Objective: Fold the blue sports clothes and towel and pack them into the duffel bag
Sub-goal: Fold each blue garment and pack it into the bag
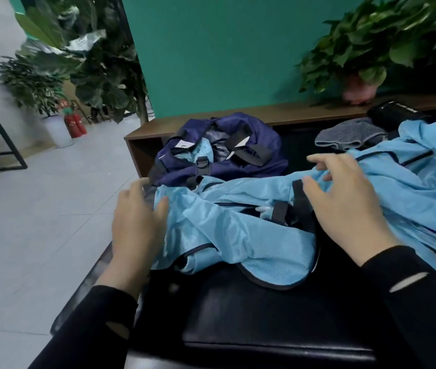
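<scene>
Black padding: the bench (238,315) carries everything; its near edge is bare leather, the clothes lie across its middle and right.
Left hand: the left hand (137,217) rests with fingers loosely spread on the left end of the pale blue garment (238,222) near the bench's left edge, gripping nothing, probably to pin it flat for a fold.
Duffel bag: one navy duffel bag (219,153) sits at the far left corner, mouth open toward the person, likely so folded pieces drop straight in; something pale blue already shows inside.
Right hand: the right hand (344,203) hovers spread over the same garment, fingers relaxed, holding nothing.
Second garment: another pale blue piece (419,187) lies heaped at the right edge, unfolded.
Towel: one grey towel (350,137) is bunched at the far right.
Count: two hands, one bag, two blue pieces outside it, one towel.
</scene>
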Available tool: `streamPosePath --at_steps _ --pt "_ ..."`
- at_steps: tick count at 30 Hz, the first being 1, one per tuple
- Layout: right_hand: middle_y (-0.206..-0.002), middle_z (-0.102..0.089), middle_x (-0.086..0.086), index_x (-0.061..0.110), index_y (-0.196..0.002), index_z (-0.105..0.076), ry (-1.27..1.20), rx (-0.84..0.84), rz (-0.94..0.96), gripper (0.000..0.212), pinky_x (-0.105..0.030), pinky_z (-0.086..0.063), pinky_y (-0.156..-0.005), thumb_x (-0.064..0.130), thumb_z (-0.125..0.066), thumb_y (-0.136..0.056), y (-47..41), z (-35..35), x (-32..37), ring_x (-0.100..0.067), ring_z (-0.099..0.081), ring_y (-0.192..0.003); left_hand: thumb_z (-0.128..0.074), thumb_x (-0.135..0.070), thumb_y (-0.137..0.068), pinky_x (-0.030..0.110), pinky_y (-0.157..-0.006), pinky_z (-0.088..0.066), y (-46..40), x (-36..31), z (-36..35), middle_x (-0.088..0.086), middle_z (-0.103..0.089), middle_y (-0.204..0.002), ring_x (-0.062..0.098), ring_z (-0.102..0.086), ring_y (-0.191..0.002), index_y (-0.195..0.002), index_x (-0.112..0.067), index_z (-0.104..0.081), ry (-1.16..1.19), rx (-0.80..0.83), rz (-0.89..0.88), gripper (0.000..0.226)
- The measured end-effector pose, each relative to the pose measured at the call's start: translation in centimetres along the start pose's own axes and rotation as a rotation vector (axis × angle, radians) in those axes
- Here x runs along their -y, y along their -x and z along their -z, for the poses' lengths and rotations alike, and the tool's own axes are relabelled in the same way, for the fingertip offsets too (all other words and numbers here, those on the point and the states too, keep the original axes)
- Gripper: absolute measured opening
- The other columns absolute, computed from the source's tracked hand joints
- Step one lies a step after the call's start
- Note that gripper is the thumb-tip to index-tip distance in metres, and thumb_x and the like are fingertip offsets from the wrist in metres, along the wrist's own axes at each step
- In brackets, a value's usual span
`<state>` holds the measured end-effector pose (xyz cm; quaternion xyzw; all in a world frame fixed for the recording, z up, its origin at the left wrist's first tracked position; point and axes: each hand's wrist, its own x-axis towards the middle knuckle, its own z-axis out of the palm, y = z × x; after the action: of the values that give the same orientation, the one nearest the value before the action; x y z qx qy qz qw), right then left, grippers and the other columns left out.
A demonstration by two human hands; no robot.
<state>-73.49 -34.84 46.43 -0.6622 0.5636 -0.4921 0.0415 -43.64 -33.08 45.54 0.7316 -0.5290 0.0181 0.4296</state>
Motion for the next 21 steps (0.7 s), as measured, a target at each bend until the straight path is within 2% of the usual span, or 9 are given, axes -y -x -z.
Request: streamPosePath --at_steps 1,3,5,6,9,12,15,19,21 --pt "-0.106 -0.058 0.009 0.030 -0.109 -0.064 -0.059 0.058 0.064 0.020 -0.026 -0.043 -0.082 0.037 -0.067 -0.090 0.1 0.2 0.6 -0.012 -0.059 -0.093 -0.066 -0.033 -0.093 0.038 -0.088 -0.047 -0.1 0.1 0.1 0.001 -0.062 -0.110 0.023 -0.061 -0.099 -0.120 -0.023 -0.060 0.019 -0.019 -0.068 0.030" --pt "-0.097 -0.059 0.016 0.038 -0.100 -0.060 -0.086 0.431 0.080 0.038 -0.022 -0.047 -0.076 0.064 -0.071 -0.075 0.9 0.3 2.0 -0.003 -0.058 -0.085 -0.070 -0.043 -0.089 0.030 -0.082 -0.049 0.1 0.0 0.3 -0.007 -0.066 -0.097 0.011 -0.062 -0.087 -0.105 -0.027 -0.067 0.121 0.223 -0.161 0.023" --pt "-0.103 -0.056 0.020 0.041 -0.104 -0.055 0.161 0.771 0.089 0.053 -0.025 -0.048 -0.083 0.078 -0.067 -0.068 2.0 -0.5 2.2 -0.001 -0.057 -0.093 -0.073 -0.063 -0.077 0.027 -0.095 -0.047 1.2 0.3 0.2 -0.015 -0.065 -0.115 0.001 -0.060 -0.105 -0.121 -0.032 -0.066 0.051 0.635 -0.236 0.054" --pt "-0.101 -0.055 0.018 0.037 -0.097 -0.054 0.292 0.811 0.122 0.046 -0.028 -0.049 -0.083 0.075 -0.066 -0.074 2.6 -1.3 1.6 -0.004 -0.057 -0.094 -0.073 -0.069 -0.072 0.029 -0.104 -0.043 1.5 0.8 -0.2 -0.017 -0.060 -0.127 0.001 -0.056 -0.117 -0.132 -0.033 -0.061 -0.048 0.731 -0.273 0.071" --pt "-0.083 -0.057 0.006 0.025 -0.074 -0.051 0.277 0.618 0.042 0.033 -0.035 -0.048 -0.069 0.050 -0.062 -0.094 2.4 -2.4 0.6 -0.017 -0.059 -0.077 -0.080 -0.039 -0.078 0.031 -0.103 -0.042 1.8 2.3 -1.0 -0.009 -0.061 -0.130 0.013 -0.056 -0.121 -0.135 -0.030 -0.059 -0.174 0.563 -0.274 0.061" --pt "-0.074 -0.056 -0.006 0.009 -0.072 -0.058 0.017 0.300 -0.062 0.029 -0.037 -0.038 -0.064 0.027 -0.061 -0.096 0.7 -0.9 1.3 -0.025 -0.053 -0.070 -0.066 -0.028 -0.082 0.033 -0.079 -0.048 1.0 2.2 0.0 -0.003 -0.071 -0.089 0.022 -0.065 -0.090 -0.091 -0.024 -0.070 -0.060 0.301 -0.240 0.011" --pt "-0.069 -0.051 -0.013 -0.003 -0.078 -0.060 -0.253 0.123 -0.228 0.038 -0.037 -0.032 -0.061 0.031 -0.062 -0.094 -0.5 1.2 1.6 -0.023 -0.047 -0.069 -0.064 -0.018 -0.094 0.023 -0.053 -0.034 0.6 1.3 1.3 -0.009 -0.046 -0.054 0.006 -0.043 -0.056 -0.063 -0.016 -0.051 0.150 0.171 -0.166 0.034" --pt "-0.097 -0.076 -0.015 0.010 -0.093 -0.077 -0.740 0.163 -0.550 0.017 -0.049 -0.059 -0.076 0.024 -0.067 -0.094 -0.7 1.6 1.1 -0.032 -0.073 -0.087 -0.064 -0.015 -0.093 0.026 -0.056 -0.031 0.3 -0.6 2.6 0.002 -0.047 -0.066 0.012 -0.041 -0.064 -0.076 0.000 -0.060 0.511 0.162 -0.084 0.023" --pt "-0.103 -0.076 -0.017 0.013 -0.100 -0.077 -0.873 0.125 -0.621 0.013 -0.040 -0.062 -0.073 0.015 -0.064 -0.097 -1.0 1.6 0.8 -0.027 -0.075 -0.087 -0.068 -0.019 -0.087 0.032 -0.067 -0.039 0.2 -1.1 3.0 0.004 -0.061 -0.076 0.016 -0.052 -0.074 -0.085 -0.008 -0.069 0.690 0.240 -0.025 0.011"
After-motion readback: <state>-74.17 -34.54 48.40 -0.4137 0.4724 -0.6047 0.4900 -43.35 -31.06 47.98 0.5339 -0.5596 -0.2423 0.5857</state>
